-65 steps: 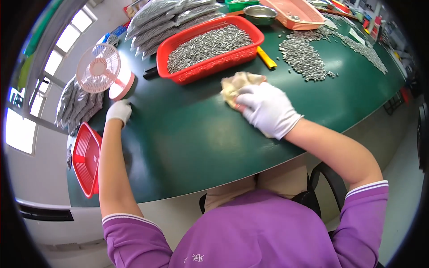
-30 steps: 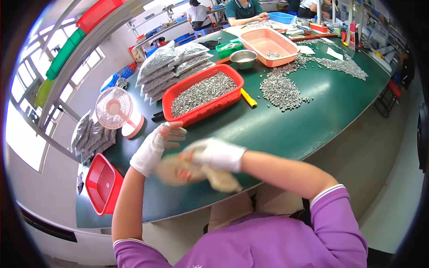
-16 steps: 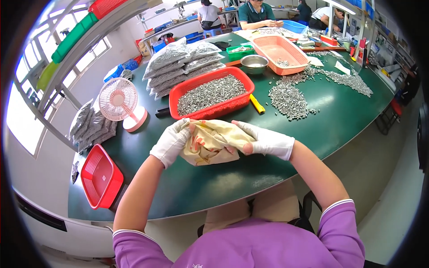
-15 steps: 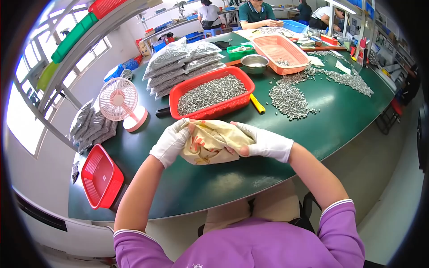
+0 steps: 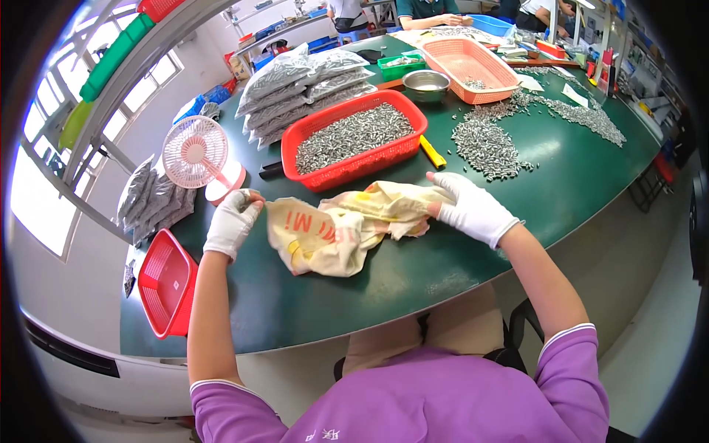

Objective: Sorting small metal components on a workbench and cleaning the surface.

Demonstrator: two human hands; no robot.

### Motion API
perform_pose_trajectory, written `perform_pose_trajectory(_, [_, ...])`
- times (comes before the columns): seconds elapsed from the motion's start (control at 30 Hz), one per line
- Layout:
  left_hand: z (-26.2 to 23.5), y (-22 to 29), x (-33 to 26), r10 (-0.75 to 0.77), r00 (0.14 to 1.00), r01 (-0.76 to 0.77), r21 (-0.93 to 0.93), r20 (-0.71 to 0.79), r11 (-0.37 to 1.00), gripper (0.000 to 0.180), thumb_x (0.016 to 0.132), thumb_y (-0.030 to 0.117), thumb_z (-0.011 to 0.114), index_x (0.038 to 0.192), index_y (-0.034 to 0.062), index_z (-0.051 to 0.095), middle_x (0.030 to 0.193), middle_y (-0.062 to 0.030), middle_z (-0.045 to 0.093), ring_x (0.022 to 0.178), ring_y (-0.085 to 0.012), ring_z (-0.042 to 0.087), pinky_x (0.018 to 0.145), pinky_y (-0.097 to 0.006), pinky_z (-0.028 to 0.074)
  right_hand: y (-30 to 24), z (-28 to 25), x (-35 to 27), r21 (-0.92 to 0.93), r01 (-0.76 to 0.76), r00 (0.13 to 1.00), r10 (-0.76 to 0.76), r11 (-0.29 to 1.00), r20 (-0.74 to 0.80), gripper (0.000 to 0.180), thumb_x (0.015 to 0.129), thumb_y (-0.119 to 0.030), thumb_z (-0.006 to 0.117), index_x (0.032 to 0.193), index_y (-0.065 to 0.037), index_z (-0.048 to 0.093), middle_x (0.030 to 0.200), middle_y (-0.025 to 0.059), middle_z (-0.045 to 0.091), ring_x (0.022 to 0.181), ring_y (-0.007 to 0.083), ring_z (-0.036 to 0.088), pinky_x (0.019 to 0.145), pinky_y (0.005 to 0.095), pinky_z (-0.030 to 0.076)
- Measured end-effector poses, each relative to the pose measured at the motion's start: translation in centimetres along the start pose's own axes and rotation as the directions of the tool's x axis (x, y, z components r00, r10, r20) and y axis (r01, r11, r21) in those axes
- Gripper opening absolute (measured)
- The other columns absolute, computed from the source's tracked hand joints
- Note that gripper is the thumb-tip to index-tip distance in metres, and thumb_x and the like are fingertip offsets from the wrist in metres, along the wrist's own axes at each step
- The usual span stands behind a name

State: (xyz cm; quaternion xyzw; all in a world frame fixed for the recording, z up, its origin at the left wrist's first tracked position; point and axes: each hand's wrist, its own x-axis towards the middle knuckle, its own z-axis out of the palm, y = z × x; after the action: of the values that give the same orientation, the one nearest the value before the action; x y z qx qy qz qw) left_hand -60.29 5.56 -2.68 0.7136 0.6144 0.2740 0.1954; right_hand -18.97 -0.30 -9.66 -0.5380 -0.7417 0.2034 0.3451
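Between my two hands a cream cloth (image 5: 317,236) with red and yellow printing is stretched, crumpled, above the near part of the table. My left hand (image 5: 234,225), in a white glove with bare fingertips, pinches its left corner. On the other side my right hand (image 5: 474,208), gloved the same way, grips the cloth's right end between thumb and fingers. Beyond the cloth stands a red basket (image 5: 314,179) full of small metal pieces (image 5: 354,140). A yellow-handled tool (image 5: 433,152) lies beside that basket's right end.
The green table (image 5: 384,295) carries a pink fan (image 5: 195,151), an empty red basket (image 5: 168,284), stacked bags of metal pieces (image 5: 277,81), a steel bowl (image 5: 426,85), a salmon basket (image 5: 473,70) and a loose pile of metal pieces (image 5: 487,148). A co-worker (image 5: 428,15) sits across the table.
My hands have moved apart, the left one leftward and the right one to the right and up. The bunched cloth has spread out between them, showing more of its printing.
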Motion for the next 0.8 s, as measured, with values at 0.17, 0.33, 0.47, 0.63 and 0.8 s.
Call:
perform_pose_trajectory(0.17, [3.9,7.0,-2.4,0.471,0.882,-0.471,-0.088,-0.029,0.878,0.016,0.086,0.015,0.068,0.080,0.0008,0.067,0.088,-0.0096,0.066,0.080,-0.0203,0.063,0.075,-0.030,0.050,-3.3,0.2,-0.4,-0.576,0.151,0.973,-0.225,0.803,-0.058,0.062,0.071,-0.044,0.074,0.124,-0.015,0.061,0.137,0.0137,0.047,0.123,0.0310,0.046,0.104,0.0446,0.035])
perform_pose_trajectory(0.33, [9.1,9.9,-3.0,0.662,0.672,-0.734,0.177,0.332,0.656,0.020,0.070,0.016,0.069,0.083,0.0028,0.065,0.103,-0.0109,0.064,0.094,-0.0301,0.061,0.082,-0.039,0.049,-3.1,1.9,1.9,-0.527,0.276,0.927,-0.367,0.804,-0.075,0.035,0.072,-0.031,0.073,0.099,-0.011,0.067,0.109,0.0095,0.061,0.099,0.0276,0.060,0.084,0.0385,0.049])
perform_pose_trajectory(0.47, [8.8,8.1,-4.1,0.669,0.588,-0.785,0.120,0.455,0.608,0.018,0.070,0.018,0.071,0.076,0.0024,0.065,0.111,-0.0162,0.061,0.096,-0.0336,0.059,0.083,-0.039,0.048,-1.1,2.0,2.6,-0.417,0.218,0.946,-0.296,0.882,-0.132,0.020,0.078,-0.022,0.067,0.091,-0.008,0.068,0.104,0.0101,0.063,0.097,0.0303,0.060,0.086,0.0384,0.049])
perform_pose_trajectory(0.63, [3.7,9.3,-5.3,0.178,0.804,-0.163,-0.078,0.567,0.984,0.018,0.085,0.019,0.067,0.089,0.0019,0.069,0.093,-0.0079,0.068,0.083,-0.0159,0.063,0.078,-0.029,0.050,-3.4,-0.7,3.5,0.398,-0.060,0.985,0.119,0.915,-0.127,0.017,0.094,-0.013,0.059,0.106,-0.003,0.064,0.090,0.0010,0.067,0.083,0.0051,0.056,0.079,0.0239,0.047])
perform_pose_trajectory(0.8, [4.2,10.1,-2.3,0.480,0.877,-0.479,-0.082,-0.016,0.874,0.046,0.081,0.023,0.072,0.121,0.0055,0.058,0.114,-0.0121,0.062,0.104,-0.0205,0.061,0.093,-0.032,0.046,-8.5,-1.6,5.1,0.385,0.218,0.975,-0.179,0.897,-0.134,0.019,0.092,-0.011,0.062,0.106,0.001,0.065,0.094,0.0060,0.068,0.086,0.0096,0.061,0.081,0.0258,0.050])
